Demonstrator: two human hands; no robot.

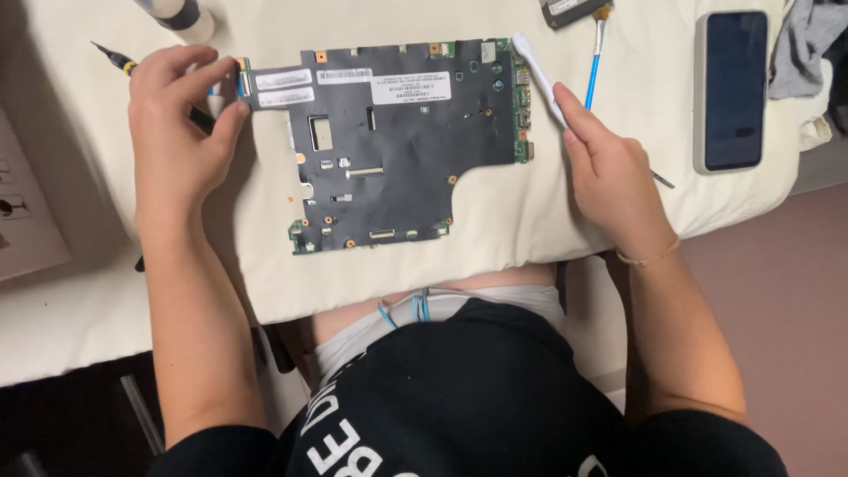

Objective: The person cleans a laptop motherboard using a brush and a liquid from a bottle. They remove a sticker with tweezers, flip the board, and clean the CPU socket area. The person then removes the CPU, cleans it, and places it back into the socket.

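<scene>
A dark laptop circuit board [397,150] with white labels lies flat on a cream cloth [521,221]. My left hand [181,124] pinches the board's upper left corner, where a small blue connector sits. My right hand [609,177] is closed on a white plastic pry tool [539,75], whose tip rests by the board's upper right edge. A black screwdriver with a yellow band [119,60] lies under my left hand.
A phone with a dark screen [730,88] lies at the right. A blue-handled brush [594,66] sits beside the pry tool. A white bottle [181,16] stands at the top left, a cardboard box [26,212] at the far left, grey cloth [804,44] at the top right.
</scene>
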